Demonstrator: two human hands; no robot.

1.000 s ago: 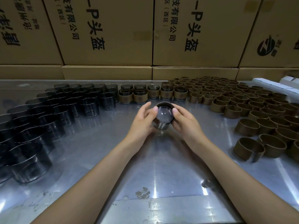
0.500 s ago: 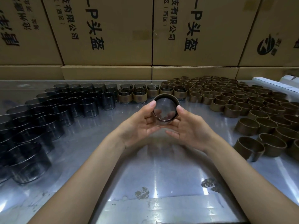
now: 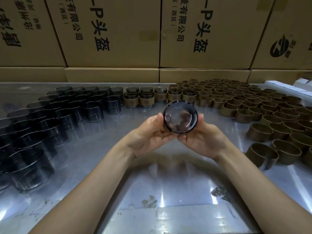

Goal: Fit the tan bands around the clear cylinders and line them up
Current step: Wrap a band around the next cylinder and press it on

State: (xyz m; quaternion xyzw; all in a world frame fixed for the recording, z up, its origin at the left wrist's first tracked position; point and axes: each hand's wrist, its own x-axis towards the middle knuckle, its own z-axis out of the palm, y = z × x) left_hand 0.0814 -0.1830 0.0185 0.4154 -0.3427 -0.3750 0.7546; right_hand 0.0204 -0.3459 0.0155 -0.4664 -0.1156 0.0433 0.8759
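A clear cylinder [image 3: 180, 117] is held up over the middle of the metal table [image 3: 104, 159], its round end facing me. My left hand [image 3: 150, 135] grips its left side, thumb on the rim. My right hand [image 3: 202, 137] grips its right side, and its fingertips show through the glass. Whether a tan band is around it I cannot tell. Several bare clear cylinders [image 3: 94, 110] stand at the left. A row of banded cylinders [image 3: 145, 98] stands at the back centre. Many loose tan bands [image 3: 243, 102] cover the right.
Stacked cardboard boxes [image 3: 111, 34] with printed characters form a wall behind the table. White flat boxes [image 3: 283, 86] lie at the far right edge. Worn patches [image 3: 149, 201] mark the table near me.
Both hands have lifted the cylinder from the table surface and tipped it, so its round end now faces me. My palms have turned upward beneath it.
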